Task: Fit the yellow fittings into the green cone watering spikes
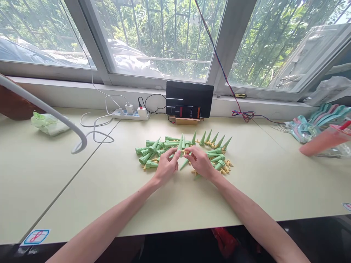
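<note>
My left hand (166,165) is closed on a green plastic watering spike (180,141), its pointed tip turned up. Opposite it, the fingertips of my right hand (202,160) pinch a small yellow plastic valve (184,151) against the spike's side; whether it is seated in the spike I cannot tell. Loose green spikes (150,150) lie heaped around my left hand. A row of upright spikes (209,136), with yellow pieces at their bases, stands behind my right hand. More green spikes (218,159) and loose yellow valves (227,167) lie to the right.
Behind the pile, a phone (188,111) showing a timer leans on a dark tablet (189,94). A power strip (130,115) with cables and a tissue pack (49,123) are at left. A pink cup (325,139) lies tilted at right, beside plastic bags.
</note>
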Demonstrator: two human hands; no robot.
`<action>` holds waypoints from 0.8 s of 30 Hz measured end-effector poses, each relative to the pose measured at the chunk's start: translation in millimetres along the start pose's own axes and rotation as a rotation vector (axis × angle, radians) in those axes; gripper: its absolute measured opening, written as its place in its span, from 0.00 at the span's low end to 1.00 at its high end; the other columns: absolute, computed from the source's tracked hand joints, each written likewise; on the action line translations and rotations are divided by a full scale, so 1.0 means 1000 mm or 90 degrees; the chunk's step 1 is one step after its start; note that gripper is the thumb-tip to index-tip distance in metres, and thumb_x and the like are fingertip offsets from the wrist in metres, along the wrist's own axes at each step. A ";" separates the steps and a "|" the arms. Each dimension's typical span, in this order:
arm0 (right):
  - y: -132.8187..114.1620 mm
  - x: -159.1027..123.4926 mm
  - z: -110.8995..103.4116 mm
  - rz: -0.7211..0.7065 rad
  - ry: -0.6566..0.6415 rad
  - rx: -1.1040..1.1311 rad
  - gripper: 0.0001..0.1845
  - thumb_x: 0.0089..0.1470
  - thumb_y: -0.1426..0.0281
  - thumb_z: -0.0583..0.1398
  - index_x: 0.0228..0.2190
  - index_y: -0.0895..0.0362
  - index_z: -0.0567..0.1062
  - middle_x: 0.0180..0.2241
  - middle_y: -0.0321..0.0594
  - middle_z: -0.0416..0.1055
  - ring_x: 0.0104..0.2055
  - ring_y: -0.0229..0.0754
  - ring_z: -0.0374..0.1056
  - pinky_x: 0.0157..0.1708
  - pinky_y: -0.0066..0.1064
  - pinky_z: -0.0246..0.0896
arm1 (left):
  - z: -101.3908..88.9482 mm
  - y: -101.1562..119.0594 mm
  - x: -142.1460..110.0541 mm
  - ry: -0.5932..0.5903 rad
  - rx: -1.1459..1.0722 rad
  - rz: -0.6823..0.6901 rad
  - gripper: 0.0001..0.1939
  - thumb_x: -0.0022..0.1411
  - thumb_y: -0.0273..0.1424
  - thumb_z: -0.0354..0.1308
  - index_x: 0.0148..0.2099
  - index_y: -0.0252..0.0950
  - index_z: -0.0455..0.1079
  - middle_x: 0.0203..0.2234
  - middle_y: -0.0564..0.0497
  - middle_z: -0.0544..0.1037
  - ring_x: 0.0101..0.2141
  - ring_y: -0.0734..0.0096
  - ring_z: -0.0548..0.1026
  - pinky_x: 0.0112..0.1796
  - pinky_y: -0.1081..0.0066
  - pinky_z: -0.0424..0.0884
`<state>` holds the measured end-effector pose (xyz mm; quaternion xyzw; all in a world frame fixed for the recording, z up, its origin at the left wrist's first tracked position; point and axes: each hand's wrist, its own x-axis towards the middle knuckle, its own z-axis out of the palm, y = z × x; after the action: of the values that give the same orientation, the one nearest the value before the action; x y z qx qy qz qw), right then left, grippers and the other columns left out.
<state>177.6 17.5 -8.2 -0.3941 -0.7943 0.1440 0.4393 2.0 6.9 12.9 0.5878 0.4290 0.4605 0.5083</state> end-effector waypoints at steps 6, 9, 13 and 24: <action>0.000 -0.001 0.000 0.006 0.001 0.000 0.08 0.64 0.66 0.55 0.41 0.55 0.71 0.34 0.40 0.70 0.31 0.39 0.65 0.31 0.30 0.62 | 0.000 0.000 -0.001 -0.007 -0.003 0.009 0.20 0.63 0.45 0.56 0.48 0.35 0.71 0.15 0.59 0.67 0.13 0.77 0.64 0.17 0.76 0.61; -0.001 0.000 0.000 0.007 0.000 0.002 0.08 0.64 0.66 0.54 0.41 0.55 0.71 0.33 0.41 0.70 0.31 0.39 0.65 0.31 0.30 0.61 | 0.001 0.002 -0.001 -0.001 0.000 0.002 0.20 0.62 0.45 0.57 0.47 0.34 0.71 0.15 0.58 0.67 0.13 0.77 0.64 0.16 0.76 0.61; -0.001 -0.001 -0.001 0.009 0.006 0.005 0.08 0.65 0.66 0.53 0.38 0.55 0.71 0.32 0.40 0.70 0.29 0.39 0.64 0.31 0.30 0.60 | 0.003 0.003 -0.002 0.003 -0.003 -0.009 0.21 0.60 0.45 0.59 0.48 0.34 0.71 0.15 0.57 0.68 0.13 0.77 0.65 0.16 0.75 0.62; -0.003 0.001 -0.002 0.051 0.000 -0.024 0.17 0.67 0.66 0.47 0.25 0.54 0.60 0.21 0.33 0.57 0.23 0.37 0.54 0.26 0.29 0.51 | 0.001 -0.009 -0.002 -0.035 0.020 -0.020 0.26 0.59 0.43 0.61 0.55 0.34 0.68 0.11 0.58 0.68 0.13 0.74 0.65 0.18 0.74 0.63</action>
<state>177.5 15.7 -4.5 -0.4337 -0.7806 0.1465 0.4256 2.0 6.0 3.9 0.6012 0.4312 0.4295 0.5178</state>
